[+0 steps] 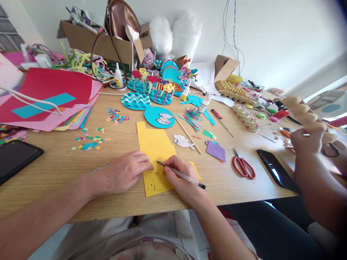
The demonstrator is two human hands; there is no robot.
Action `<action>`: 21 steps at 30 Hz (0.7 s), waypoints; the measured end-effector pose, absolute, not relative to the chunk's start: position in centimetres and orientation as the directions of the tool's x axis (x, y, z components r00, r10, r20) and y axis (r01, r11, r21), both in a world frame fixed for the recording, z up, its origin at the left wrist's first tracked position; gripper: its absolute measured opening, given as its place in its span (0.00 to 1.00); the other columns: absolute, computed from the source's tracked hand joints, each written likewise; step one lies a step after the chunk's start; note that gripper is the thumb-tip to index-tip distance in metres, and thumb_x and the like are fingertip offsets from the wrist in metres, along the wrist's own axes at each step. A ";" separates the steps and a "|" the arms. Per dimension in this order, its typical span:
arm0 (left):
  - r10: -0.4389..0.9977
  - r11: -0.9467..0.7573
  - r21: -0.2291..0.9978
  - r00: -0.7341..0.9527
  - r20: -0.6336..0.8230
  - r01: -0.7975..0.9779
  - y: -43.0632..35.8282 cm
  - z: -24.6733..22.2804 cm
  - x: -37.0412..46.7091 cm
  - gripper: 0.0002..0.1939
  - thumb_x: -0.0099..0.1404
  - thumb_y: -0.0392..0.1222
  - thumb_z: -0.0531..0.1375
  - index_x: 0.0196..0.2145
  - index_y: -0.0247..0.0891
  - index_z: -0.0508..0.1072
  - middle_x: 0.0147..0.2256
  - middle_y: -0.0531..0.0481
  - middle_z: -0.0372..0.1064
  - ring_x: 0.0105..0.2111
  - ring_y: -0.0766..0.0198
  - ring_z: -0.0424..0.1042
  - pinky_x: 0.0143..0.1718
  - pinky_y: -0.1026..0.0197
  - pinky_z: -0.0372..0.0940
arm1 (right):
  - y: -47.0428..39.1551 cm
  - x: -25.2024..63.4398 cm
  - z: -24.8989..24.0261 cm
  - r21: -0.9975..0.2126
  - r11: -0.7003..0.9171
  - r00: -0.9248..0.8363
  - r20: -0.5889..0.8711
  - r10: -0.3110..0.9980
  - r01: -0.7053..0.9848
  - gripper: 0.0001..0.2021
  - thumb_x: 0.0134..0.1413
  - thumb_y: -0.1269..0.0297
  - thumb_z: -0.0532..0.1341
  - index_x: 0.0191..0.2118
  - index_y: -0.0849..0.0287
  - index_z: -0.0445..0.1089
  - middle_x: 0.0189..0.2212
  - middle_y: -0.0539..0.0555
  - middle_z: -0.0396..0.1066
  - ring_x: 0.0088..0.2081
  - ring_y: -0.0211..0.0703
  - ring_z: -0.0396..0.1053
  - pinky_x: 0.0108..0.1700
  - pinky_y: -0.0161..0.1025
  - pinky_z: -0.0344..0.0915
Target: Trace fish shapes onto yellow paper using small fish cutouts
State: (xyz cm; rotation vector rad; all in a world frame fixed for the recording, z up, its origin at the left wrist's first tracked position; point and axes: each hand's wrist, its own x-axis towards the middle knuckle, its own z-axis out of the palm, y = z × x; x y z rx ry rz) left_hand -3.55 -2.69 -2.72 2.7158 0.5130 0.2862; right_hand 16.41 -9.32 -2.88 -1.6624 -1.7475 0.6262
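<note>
A yellow sheet of paper (155, 141) with a stepped edge lies on the table in front of me. A fish outline with an eye is drawn near its lower end. My right hand (183, 177) grips a pen (187, 177), its tip touching the paper above that fish, where another curved line shows. My left hand (127, 171) lies flat with fingers stretched out, their tips on the sheet's left side; it holds nothing. Several white paper fish cutouts (183, 141) lie right of the sheet. Further fish cutouts rest on a blue disc (151, 117) behind it.
Red-handled scissors (244, 168), a phone (276, 169) and purple paper (216, 150) lie to the right. Another person's hand (306, 141) holds an egg-carton strip (306, 112). Confetti dots (92, 142), coloured sheets (56, 90) and another phone (17, 157) are left. Glue bottles (118, 76) stand behind.
</note>
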 end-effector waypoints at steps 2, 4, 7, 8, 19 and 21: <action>0.385 -0.871 0.381 0.913 0.132 0.312 -2.7 -2.7 -3.6 0.19 0.56 0.23 0.50 0.44 0.36 0.67 0.40 0.47 0.64 0.43 0.58 0.61 0.47 0.56 0.58 | -9.3 16.4 -2.8 -0.724 0.079 0.006 0.114 0.993 0.685 0.05 0.47 0.72 0.55 0.31 0.57 0.66 0.24 0.47 0.70 0.26 0.35 0.65 0.30 0.31 0.57; 0.386 -0.872 0.374 0.913 0.134 0.314 -2.7 -2.7 -3.5 0.19 0.56 0.23 0.50 0.43 0.36 0.67 0.40 0.47 0.64 0.43 0.58 0.62 0.47 0.56 0.58 | -9.3 16.4 -2.6 -0.728 0.073 0.006 0.105 0.994 0.682 0.05 0.48 0.72 0.55 0.31 0.58 0.66 0.24 0.47 0.70 0.26 0.34 0.65 0.29 0.31 0.56; 0.387 -0.873 0.372 0.912 0.134 0.316 -2.7 -2.7 -3.5 0.19 0.57 0.23 0.49 0.43 0.37 0.67 0.39 0.47 0.64 0.42 0.58 0.62 0.46 0.57 0.59 | -9.3 16.3 -2.4 -0.727 0.071 0.006 0.102 0.995 0.683 0.05 0.48 0.72 0.55 0.31 0.58 0.66 0.24 0.47 0.70 0.25 0.34 0.64 0.29 0.30 0.56; 0.388 -0.872 0.373 0.912 0.133 0.316 -2.7 -2.7 -3.5 0.19 0.57 0.23 0.49 0.43 0.37 0.67 0.39 0.47 0.64 0.42 0.58 0.62 0.46 0.57 0.59 | -9.2 16.3 -2.4 -0.725 0.070 0.006 0.102 0.995 0.685 0.05 0.48 0.72 0.55 0.31 0.58 0.66 0.24 0.47 0.70 0.25 0.34 0.64 0.29 0.31 0.56; 0.386 -0.876 0.363 0.913 0.135 0.316 -2.8 -2.7 -3.6 0.19 0.57 0.24 0.49 0.44 0.37 0.67 0.39 0.47 0.64 0.43 0.58 0.62 0.47 0.57 0.58 | -9.3 16.3 -2.5 -0.722 0.083 -0.006 0.109 0.994 0.687 0.05 0.47 0.73 0.54 0.30 0.58 0.65 0.25 0.47 0.70 0.27 0.34 0.65 0.29 0.31 0.57; 0.382 -0.879 0.361 0.913 0.141 0.312 -2.7 -2.7 -3.5 0.19 0.57 0.24 0.49 0.44 0.36 0.67 0.39 0.47 0.64 0.43 0.58 0.62 0.47 0.56 0.58 | -9.3 16.3 -2.8 -0.722 0.086 -0.004 0.115 0.993 0.686 0.05 0.47 0.72 0.54 0.30 0.58 0.65 0.25 0.47 0.70 0.27 0.34 0.65 0.30 0.31 0.57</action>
